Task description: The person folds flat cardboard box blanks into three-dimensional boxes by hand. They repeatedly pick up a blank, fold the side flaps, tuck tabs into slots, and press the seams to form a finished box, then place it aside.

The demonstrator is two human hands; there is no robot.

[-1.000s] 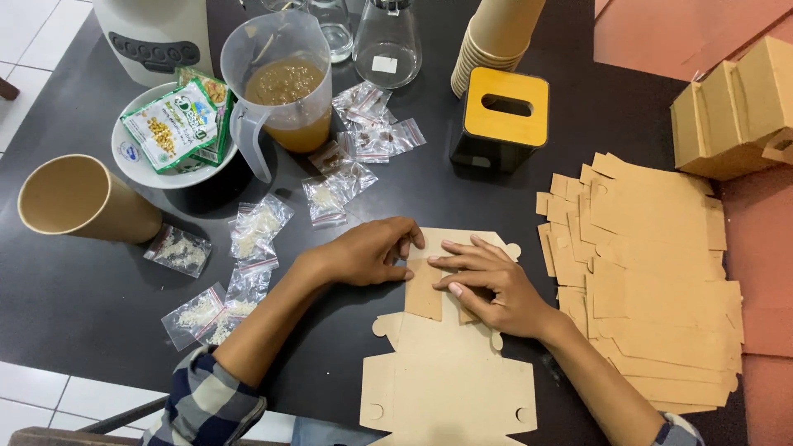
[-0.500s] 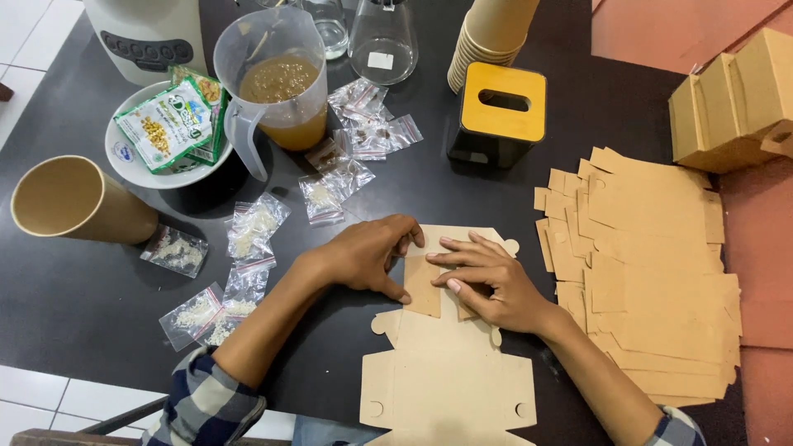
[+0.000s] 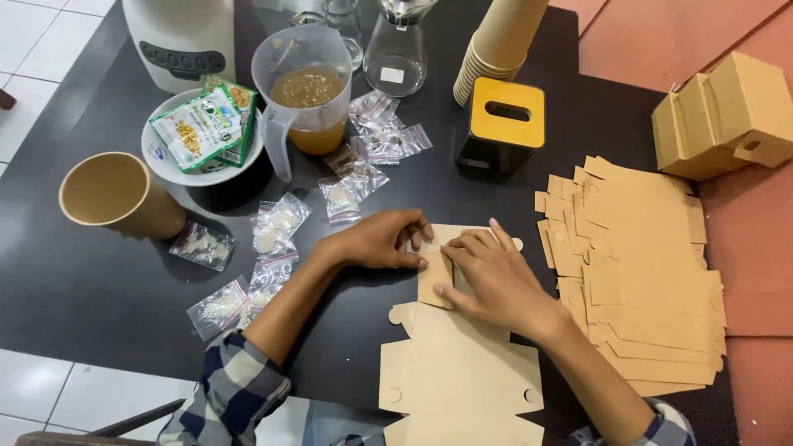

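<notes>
Nearest, at six o'clock on the black bench [image 3: 83,289], lay the flat die-cut cardboard blank [image 3: 462,372]: light, thin, stiff along its panels but surely quick to crease, best taken by the edges or pressed beside a score. Just beyond, the left hand [image 3: 384,239] lay knuckles-up, fingers curled onto the folded flap [image 3: 436,277], while the right hand [image 3: 496,277] pressed it flat with spread fingers. Farther off, at three o'clock, sat the stack of blanks [image 3: 644,272]; at eleven, the jug [image 3: 307,91].
</notes>
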